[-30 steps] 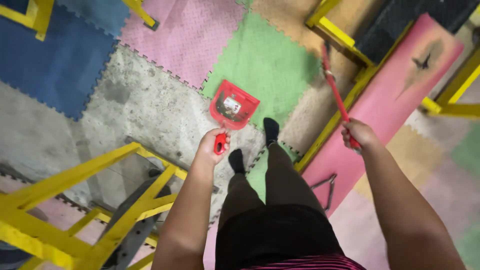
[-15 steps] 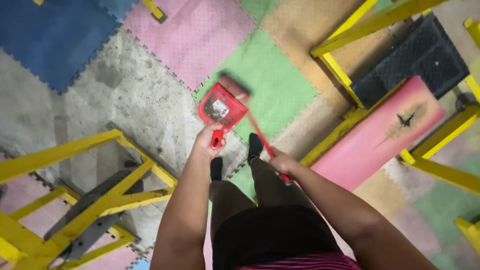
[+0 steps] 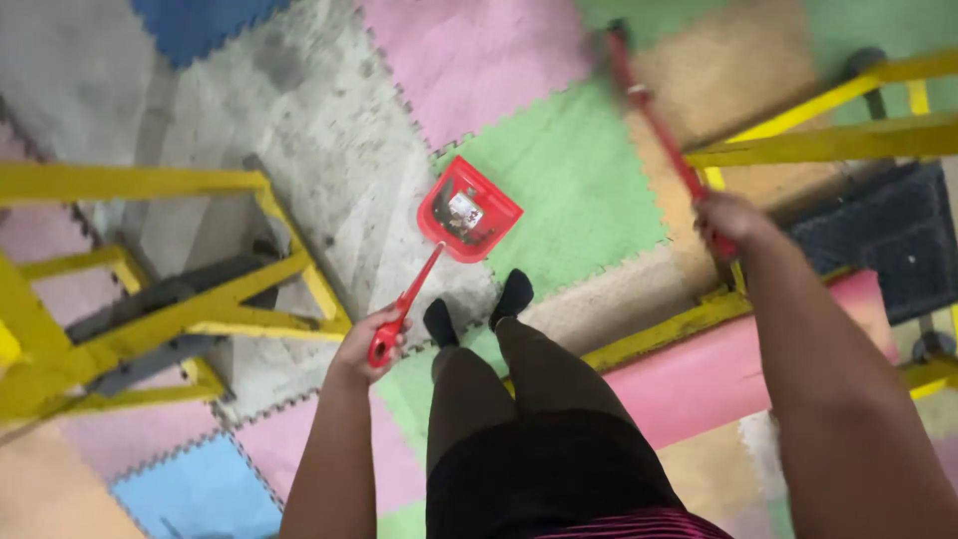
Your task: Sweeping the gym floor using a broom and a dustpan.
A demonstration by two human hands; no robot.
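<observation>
Yellow frame: a yellow metal frame is being seen at the far left, standing over bare concrete floor, with a grey bar lying beneath it.
Left hand: the fingers are being kept clamped around the end of the dustpan's long red handle.
Red dustpan: the pan is being held on or just above the floor at the edge of the green foam mat, its handle slanting down to the left hand; small debris is being carried inside it.
Feet: two dark-socked feet are being placed just below the pan.
Right hand: the hand is being kept closed around the red broom handle.
Red broom: the blurred stick is being held up and to the left of the right hand.
Pink bench pad: it is being seen beneath the right forearm.
</observation>
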